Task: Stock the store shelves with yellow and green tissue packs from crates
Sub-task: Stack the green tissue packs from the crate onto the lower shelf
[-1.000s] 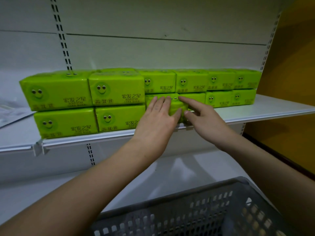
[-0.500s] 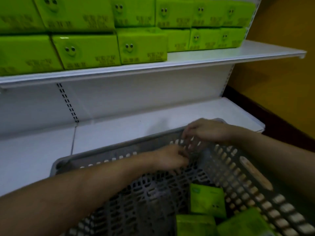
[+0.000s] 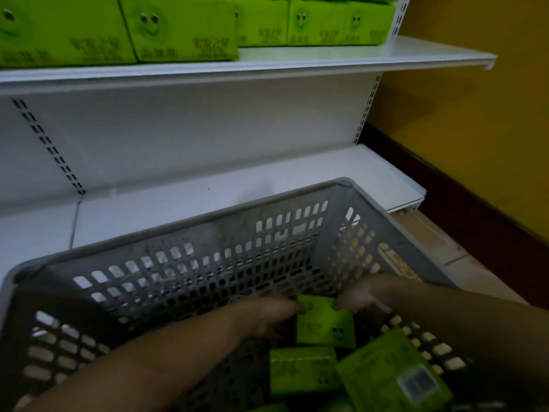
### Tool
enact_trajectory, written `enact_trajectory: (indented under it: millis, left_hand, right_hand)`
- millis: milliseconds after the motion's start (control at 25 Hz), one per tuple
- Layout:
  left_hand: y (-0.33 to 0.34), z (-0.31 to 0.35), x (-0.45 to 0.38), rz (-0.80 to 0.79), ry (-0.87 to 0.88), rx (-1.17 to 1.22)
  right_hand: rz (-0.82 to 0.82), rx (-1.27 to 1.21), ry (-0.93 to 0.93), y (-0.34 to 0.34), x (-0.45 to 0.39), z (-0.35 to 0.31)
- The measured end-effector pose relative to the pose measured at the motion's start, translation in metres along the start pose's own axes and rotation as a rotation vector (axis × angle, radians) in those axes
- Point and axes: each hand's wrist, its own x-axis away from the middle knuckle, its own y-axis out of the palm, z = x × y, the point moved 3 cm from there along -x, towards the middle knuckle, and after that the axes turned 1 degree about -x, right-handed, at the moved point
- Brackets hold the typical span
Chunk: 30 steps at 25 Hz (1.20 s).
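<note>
— Where are your hands?

— Both are down inside the grey perforated plastic crate (image 3: 184, 272). My left hand (image 3: 267, 318) is on the left edge of an upright green tissue pack with a smiley face (image 3: 325, 325), fingers curled against it. My right hand (image 3: 361, 295) touches its upper right corner.

— So you have it gripped?

— The 2 hands bracket it from either side, touching it. The picture is blurred there, so I cannot tell whether either hand is clenched on the pack or only resting against it.

— Anything else in the crate?

— A second green pack lying flat (image 3: 303, 371) just below the upright one, and a third tilted green pack with a barcode label (image 3: 392, 379) to its right, toward my right forearm. The crate's far wall leans against the white lower shelf (image 3: 267, 179).

— And the shelf above?

— The white upper metal shelf (image 3: 356, 59) carries a row of green smiley-face tissue packs (image 3: 184, 28) side by side, running from the left edge to near the right upright, front faces outward. An orange-yellow wall (image 3: 475, 114) stands to the right.
</note>
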Motion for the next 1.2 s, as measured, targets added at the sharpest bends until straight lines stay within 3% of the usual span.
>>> enact_trajectory:
  millis: [200, 320, 480, 640, 880, 1080, 1200]
  left_hand:
    - [0.006, -0.002, -0.007, -0.051, 0.02, 0.203]
    - [-0.014, 0.018, -0.003, 0.024, 0.127, 0.287]
    - [-0.045, 0.039, 0.02, 0.063, 0.191, 0.273]
    - [-0.043, 0.046, 0.054, -0.061, 0.168, 0.25]
    - [-0.03, 0.077, 0.116, -0.196, 0.382, 0.233]
    - [-0.045, 0.116, 0.173, -0.011, 0.662, 0.069]
    - [-0.053, 0.146, 0.213, 0.108, 0.831, 0.055]
  right_hand:
    - [-0.009, -0.216, -0.024, 0.018, -0.006, -0.005]
    - [0.126, -0.267, -0.062, 0.014, -0.023, -0.01]
    - [0.105, -0.433, -0.124, 0.002, -0.005, -0.028]
    - [0.248, -0.258, -0.201, -0.023, 0.028, -0.038]
    - [0.05, -0.246, -0.231, -0.052, 0.093, -0.04]
    - [0.125, -0.195, -0.43, -0.092, 0.147, -0.068]
    - [0.35, -0.151, -0.501, -0.117, 0.189, -0.091]
